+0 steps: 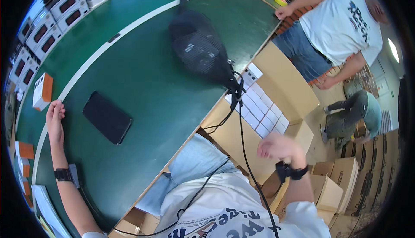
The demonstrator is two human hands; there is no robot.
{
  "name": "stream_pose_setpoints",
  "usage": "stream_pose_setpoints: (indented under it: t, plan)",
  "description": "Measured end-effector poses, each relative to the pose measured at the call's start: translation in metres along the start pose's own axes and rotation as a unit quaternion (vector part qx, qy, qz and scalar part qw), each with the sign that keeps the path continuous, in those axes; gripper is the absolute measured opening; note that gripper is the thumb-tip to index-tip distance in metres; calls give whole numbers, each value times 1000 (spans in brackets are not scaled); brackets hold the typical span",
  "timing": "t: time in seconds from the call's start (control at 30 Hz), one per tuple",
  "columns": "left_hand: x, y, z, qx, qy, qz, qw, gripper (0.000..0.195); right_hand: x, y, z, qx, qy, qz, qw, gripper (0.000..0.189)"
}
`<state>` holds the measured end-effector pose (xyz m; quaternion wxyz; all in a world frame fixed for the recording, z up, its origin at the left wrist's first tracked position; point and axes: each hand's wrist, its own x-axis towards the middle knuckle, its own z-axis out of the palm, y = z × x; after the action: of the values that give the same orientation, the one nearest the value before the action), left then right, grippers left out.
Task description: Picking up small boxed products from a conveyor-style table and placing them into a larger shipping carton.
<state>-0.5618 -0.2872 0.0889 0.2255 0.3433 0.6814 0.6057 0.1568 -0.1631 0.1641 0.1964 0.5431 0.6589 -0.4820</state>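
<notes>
My left hand (55, 113) is at the left by the pale strip of the green table, fingers loosely curled with nothing seen in them, just right of a white and orange box (42, 91). A black smartphone (107, 118) lies on the table to its right. My right hand (275, 147), blurred, is over the near part of an open cardboard carton (240, 144) packed with small white boxes (264, 111); whether it holds anything cannot be told. A black bag (201, 46) sits on the table's far part, black cables hanging from its end.
Beyond the strip stand white boxes with dark windows (68, 4). More white and orange boxes (25, 150) line the left. A person (337, 20) stands at the table's right end; another person (353, 114) bends behind. Cardboard cartons (343, 179) are stacked at the right. Cables cross my lap.
</notes>
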Motion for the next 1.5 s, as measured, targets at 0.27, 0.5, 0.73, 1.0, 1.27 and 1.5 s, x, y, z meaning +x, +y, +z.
stream_pose_setpoints:
  t: [0.27,0.5,0.73,1.0,1.27,1.5]
  plan:
    - [-5,4,0,-5,-4,0,1000,14,-38,-251,-87,15,232,-526,818,17]
    - [-20,11,11,-75,40,25,996,6,-5,-412,-150,-100,306,-639,699,24]
    - [-24,12,27,-89,98,28,991,7,148,-477,-130,6,253,-643,723,17]
    - [31,21,46,283,353,127,883,99,296,-416,18,260,98,-457,845,10]
    - [75,34,60,282,304,43,909,110,289,-414,22,227,86,-493,836,19]
    - [46,79,137,142,-33,284,948,110,251,-419,32,497,-64,-544,673,72]
